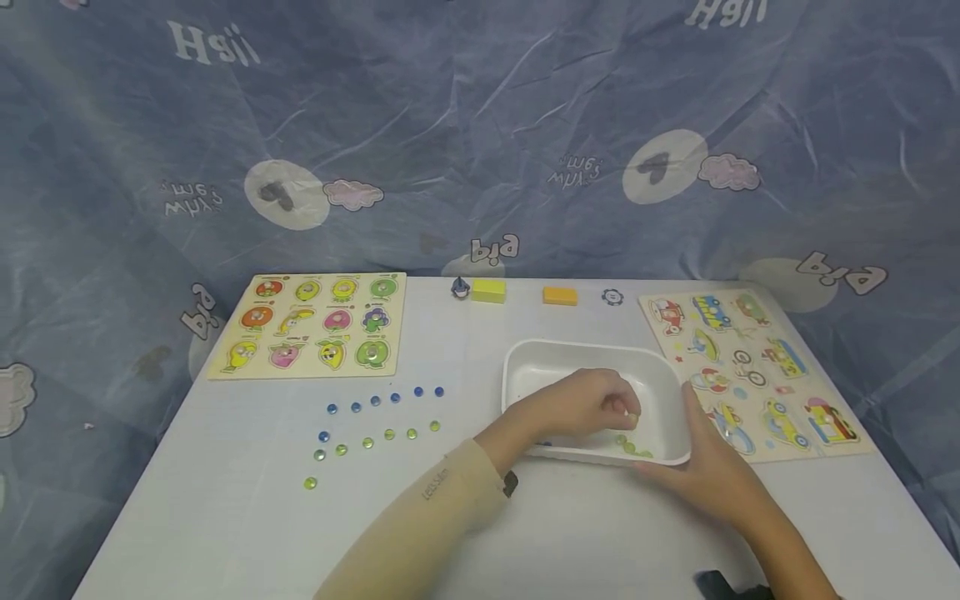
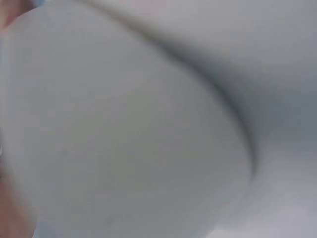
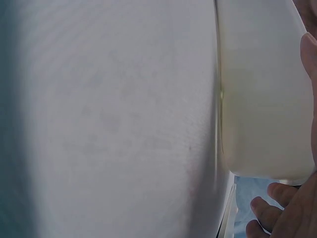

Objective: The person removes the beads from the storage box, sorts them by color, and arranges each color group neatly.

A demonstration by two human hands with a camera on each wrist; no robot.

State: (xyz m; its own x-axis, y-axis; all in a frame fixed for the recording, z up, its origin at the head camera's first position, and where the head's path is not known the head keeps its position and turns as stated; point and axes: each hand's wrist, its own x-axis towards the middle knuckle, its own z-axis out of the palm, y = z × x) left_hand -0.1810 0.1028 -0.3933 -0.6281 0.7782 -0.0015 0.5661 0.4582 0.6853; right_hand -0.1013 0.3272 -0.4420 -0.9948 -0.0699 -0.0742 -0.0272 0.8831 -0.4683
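Observation:
A white plastic tray stands on the table, its right end gripped by my right hand. The thumb lies along the near wall and the fingers are around the far side; in the right wrist view the thumb lies against the tray wall. My left hand reaches into the tray with curled fingers, fingertips drawn together just above a few green glass beads. I cannot tell whether a bead is between them. The left wrist view shows mostly the blurred tray wall.
Left of the tray, blue beads and green beads lie in two bent rows. A fruit puzzle board lies at back left, a vehicle puzzle board at right. Yellow block, orange block and small figure line the back.

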